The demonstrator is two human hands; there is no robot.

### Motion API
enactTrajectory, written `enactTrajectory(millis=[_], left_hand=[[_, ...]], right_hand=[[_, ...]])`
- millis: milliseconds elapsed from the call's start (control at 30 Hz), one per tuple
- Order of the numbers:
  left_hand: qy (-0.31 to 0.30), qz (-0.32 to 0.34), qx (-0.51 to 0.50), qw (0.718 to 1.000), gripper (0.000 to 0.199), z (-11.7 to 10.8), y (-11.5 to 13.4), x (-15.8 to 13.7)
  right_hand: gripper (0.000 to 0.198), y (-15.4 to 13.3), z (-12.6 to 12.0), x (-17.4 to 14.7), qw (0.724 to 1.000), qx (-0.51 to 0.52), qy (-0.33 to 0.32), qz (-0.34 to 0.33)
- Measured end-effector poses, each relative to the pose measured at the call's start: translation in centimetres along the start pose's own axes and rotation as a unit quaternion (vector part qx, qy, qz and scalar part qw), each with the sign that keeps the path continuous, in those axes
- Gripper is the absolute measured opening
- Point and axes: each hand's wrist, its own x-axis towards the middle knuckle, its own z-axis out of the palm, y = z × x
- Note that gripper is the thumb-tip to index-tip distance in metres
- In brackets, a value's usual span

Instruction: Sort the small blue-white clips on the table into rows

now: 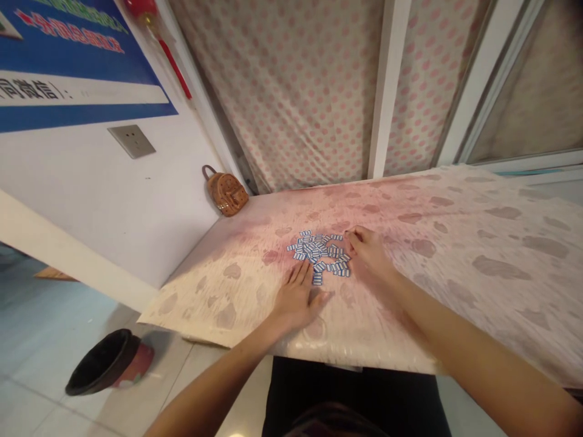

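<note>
A loose pile of small flat pieces with blue and white stripes (314, 247) lies on the pink patterned tablecloth (255, 297); their exact kind is too small to tell. Flat on the cloth, at the near left edge of the pile, rests my left hand (297, 298), its fingers stretched out and thumb apart. On the pile's right side, my right hand (368, 247) has its fingers curled and the thumb drawn in as in a pinch. Whatever is between those fingertips is hidden or too small to make out.
A small brown backpack-shaped bag (228, 193) stands at the table's back left corner against the white wall (150, 206). Behind the table hangs a dotted curtain (314, 103). A black-lined bin (109, 364) sits on the tiled floor at left, below the table edge.
</note>
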Motion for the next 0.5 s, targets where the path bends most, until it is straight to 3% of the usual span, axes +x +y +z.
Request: enactTrajectory(millis=[267, 500], left_hand=[[0.141, -0.004, -0.098, 0.985, 0.031, -0.6, -0.7, 1.6], [0.136, -0.044, -0.117, 0.983, 0.012, -1.3, -1.0, 5.5]], right_hand=[[0.025, -0.2, 0.3, -0.4, 0.999, -0.029, -0.005, -0.018], [0.025, -0.7, 0.1, -1.0, 1.0, -0.022, -0.016, 0.004]])
